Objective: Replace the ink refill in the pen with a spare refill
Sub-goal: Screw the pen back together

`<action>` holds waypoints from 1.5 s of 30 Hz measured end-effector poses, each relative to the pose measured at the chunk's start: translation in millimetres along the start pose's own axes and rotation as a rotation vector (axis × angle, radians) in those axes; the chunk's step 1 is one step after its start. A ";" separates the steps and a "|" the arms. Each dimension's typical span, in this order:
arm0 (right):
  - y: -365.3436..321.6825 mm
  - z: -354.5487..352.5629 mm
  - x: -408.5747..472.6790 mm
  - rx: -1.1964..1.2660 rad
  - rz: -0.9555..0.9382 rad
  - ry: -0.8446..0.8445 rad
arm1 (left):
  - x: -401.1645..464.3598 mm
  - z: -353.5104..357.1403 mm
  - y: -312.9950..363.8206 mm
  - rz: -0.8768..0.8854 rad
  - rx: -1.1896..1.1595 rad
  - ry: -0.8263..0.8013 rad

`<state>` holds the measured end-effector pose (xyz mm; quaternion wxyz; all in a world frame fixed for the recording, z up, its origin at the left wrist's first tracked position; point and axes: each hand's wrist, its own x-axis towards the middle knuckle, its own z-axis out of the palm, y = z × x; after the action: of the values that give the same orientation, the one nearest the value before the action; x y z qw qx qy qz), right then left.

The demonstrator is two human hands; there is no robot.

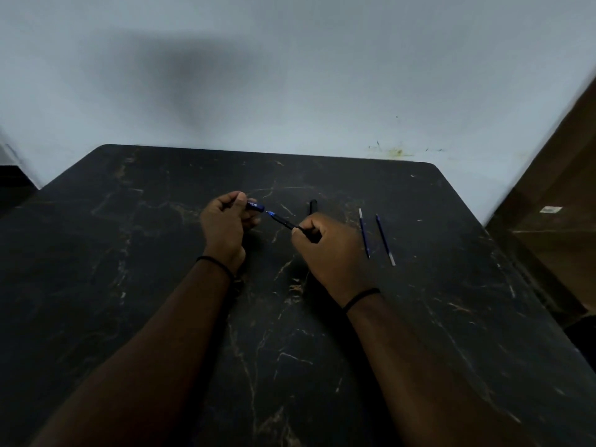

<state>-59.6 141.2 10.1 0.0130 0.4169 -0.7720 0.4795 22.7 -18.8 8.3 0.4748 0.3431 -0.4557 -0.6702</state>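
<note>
Pen body (292,224) is being gripped by the right hand (329,250) while the left hand (225,221) is pinching the blue cap (255,206), apparently just separated, with unscrewing likely next.

two refills (374,233) and a black pen (313,206) lie right; left tabletop (96,253) open

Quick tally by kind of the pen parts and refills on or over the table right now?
Loose refills: 2
Pen body with tip, in right hand: 1
Blue piece in left hand: 1
Black piece on table: 1
Total: 5
</note>
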 end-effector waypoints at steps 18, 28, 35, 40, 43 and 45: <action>5.1 1.7 1.6 0.003 0.050 0.043 | -6.6 6.5 -0.4 0.124 0.163 -0.024; 5.5 2.5 1.5 -0.012 0.018 0.035 | -6.1 4.9 -1.7 0.217 0.325 -0.155; 6.1 1.5 0.6 0.012 -0.017 -0.014 | -4.6 2.6 -0.3 0.152 0.224 -0.156; 5.5 2.6 0.7 0.006 -0.026 -0.031 | -3.7 0.6 0.7 0.124 0.177 -0.168; 5.5 2.2 0.6 -0.003 -0.037 -0.052 | -4.0 1.7 0.1 0.114 0.173 -0.176; 5.2 1.3 0.5 -0.011 -0.040 -0.055 | -4.5 2.8 0.0 0.116 0.169 -0.178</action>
<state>-62.8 140.9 5.8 0.0037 0.4454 -0.7662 0.4631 21.6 -13.7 9.3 0.4399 0.2942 -0.5698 -0.6287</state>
